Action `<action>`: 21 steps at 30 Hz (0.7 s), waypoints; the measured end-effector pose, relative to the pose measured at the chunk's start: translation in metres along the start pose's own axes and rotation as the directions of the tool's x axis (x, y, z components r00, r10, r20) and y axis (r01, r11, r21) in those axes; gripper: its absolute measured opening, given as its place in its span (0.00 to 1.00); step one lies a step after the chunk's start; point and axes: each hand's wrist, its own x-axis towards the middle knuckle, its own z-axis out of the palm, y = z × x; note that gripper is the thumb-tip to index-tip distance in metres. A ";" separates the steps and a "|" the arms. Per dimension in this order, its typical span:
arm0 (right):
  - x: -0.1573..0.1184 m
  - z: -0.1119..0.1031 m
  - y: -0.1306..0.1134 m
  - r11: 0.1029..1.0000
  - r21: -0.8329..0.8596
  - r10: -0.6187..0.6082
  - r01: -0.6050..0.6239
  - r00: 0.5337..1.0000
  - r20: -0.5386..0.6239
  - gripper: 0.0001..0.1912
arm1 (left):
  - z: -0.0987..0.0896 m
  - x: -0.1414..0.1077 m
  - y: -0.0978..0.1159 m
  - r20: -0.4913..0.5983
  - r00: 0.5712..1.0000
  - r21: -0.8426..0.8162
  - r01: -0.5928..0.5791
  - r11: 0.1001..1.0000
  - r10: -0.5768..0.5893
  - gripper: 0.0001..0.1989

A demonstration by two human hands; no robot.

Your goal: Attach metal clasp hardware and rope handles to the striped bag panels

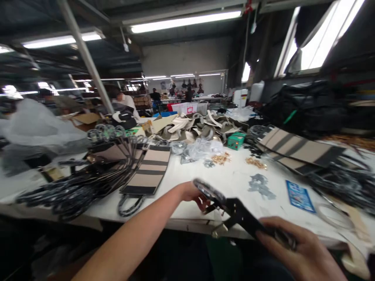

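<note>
Over the front edge of the table I hold a dark bag handle between both hands. One end is a rounded, patterned black-and-grey bag handle [208, 190], joined to a flat black strap [246, 217] with small metal fittings [220, 229] hanging below. My left hand [195, 196] is closed on the patterned end, its fingers curled underneath. My right hand [295, 242] is wrapped round the other end of the strap, thumb and fingers pressed together. Motion blurs the piece, and part of its right end is hidden by my fingers.
Left lie striped panels [146, 171] and a heap of dark looped handles [67, 193]. Ahead are gold-coloured pieces [221, 158], a green box [236, 140] and plastic bags [202, 147]. On the right are a blue card [300, 196] and more striped panels [299, 146].
</note>
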 end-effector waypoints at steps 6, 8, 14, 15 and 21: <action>0.034 -0.021 -0.037 0.745 0.594 0.397 -0.302 0.917 -0.031 0.22 | 0.004 -0.068 0.007 -0.236 0.898 -0.256 -0.426 0.868 0.371 0.25; 0.037 -0.006 -0.036 0.615 0.718 0.407 -0.325 0.911 0.064 0.22 | 0.015 -0.086 0.010 -0.275 0.842 -0.315 -0.534 0.784 0.463 0.23; 0.041 0.032 -0.015 0.527 0.769 0.420 -0.360 0.898 0.132 0.27 | 0.053 -0.094 0.015 -0.462 0.652 -0.134 -0.721 0.679 0.601 0.35; 0.042 0.035 -0.011 0.572 0.742 0.404 -0.350 0.907 0.116 0.27 | 0.058 -0.091 0.014 -0.528 0.613 -0.096 -0.731 0.676 0.588 0.33; 0.055 0.037 0.018 0.998 0.061 -0.005 0.022 0.962 -0.273 0.37 | 0.077 -0.064 -0.004 -0.715 0.499 0.011 -0.691 0.723 0.489 0.17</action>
